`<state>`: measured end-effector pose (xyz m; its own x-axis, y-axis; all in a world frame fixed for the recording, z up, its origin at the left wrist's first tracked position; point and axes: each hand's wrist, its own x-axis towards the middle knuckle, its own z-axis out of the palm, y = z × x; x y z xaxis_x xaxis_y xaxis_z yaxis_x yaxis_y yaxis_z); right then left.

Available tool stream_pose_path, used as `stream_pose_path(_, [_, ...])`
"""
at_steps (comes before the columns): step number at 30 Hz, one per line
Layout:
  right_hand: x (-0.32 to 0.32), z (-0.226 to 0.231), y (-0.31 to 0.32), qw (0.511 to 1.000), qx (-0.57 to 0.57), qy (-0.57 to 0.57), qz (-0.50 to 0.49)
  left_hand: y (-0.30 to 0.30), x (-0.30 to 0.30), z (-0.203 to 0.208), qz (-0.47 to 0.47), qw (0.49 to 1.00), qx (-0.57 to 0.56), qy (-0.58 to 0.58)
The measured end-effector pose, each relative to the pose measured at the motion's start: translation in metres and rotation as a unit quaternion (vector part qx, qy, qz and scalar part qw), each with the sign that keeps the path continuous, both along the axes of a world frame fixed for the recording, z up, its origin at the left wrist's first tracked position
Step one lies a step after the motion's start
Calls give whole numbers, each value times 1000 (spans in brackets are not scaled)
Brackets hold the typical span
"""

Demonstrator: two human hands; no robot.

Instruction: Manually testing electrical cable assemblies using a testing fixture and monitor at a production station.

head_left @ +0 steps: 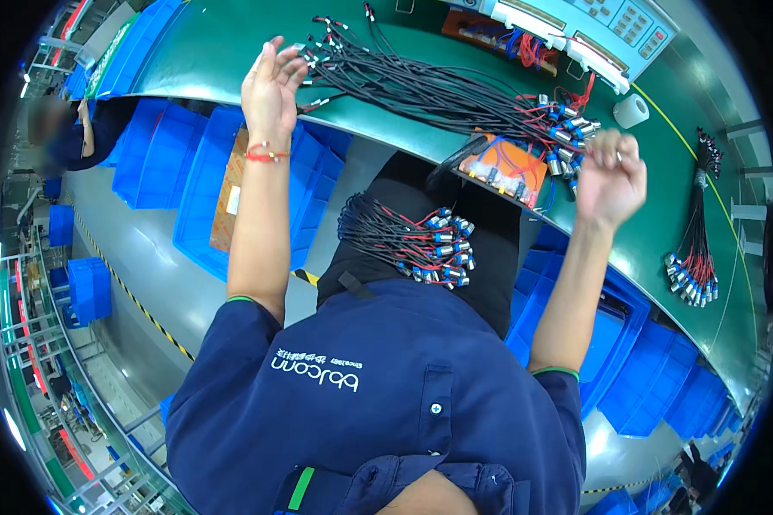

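Note:
A large bundle of black cables (429,93) lies across the green bench, with small white plugs at its left end and blue-and-silver round connectors (565,137) at its right end. My left hand (270,93) is raised beside the small plugs, palm partly up and fingers apart. Curled at the connector end, my right hand (611,176) has its fingers closed; what they hold is hidden. Just left of it, an orange test board (502,169) carries wires and several sockets at the bench's near edge. A second cable bundle (408,240) rests on my lap.
A pale test instrument (610,34) stands at the back, with red and blue wires below it. A white roll (631,112) and another tied cable bundle (700,215) lie to the right. Blue bins (159,154) sit under the bench. Another person (77,133) is at far left.

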<state>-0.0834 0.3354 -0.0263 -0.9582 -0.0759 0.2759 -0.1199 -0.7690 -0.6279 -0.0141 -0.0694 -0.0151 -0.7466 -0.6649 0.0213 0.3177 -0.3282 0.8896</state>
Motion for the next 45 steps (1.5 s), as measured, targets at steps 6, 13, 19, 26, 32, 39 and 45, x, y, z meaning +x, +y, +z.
stream_pose_path(6, [-17,-18,-36,994,100,-4,-49,22,39,-17,-211,971,-110,17])
stream_pose_path(13, [-17,-17,-39,987,140,20,-75,95,91,-59,-507,705,-468,-164])
stream_pose_path(19, [-16,-15,-42,949,282,59,-131,131,104,-93,-428,623,-636,-159])
stream_pose_path(26, [66,-2,-45,702,568,302,-307,141,114,-77,-382,659,-640,-106])
stream_pose_path(32, [147,-41,-50,767,580,267,66,151,118,-36,-455,800,-378,-106])
stream_pose_path(39, [170,-19,41,934,323,-95,117,142,107,-12,-566,748,-336,-81])
stream_pose_path(45, [167,23,121,997,-37,-42,-49,129,111,-40,-595,739,-295,-116])
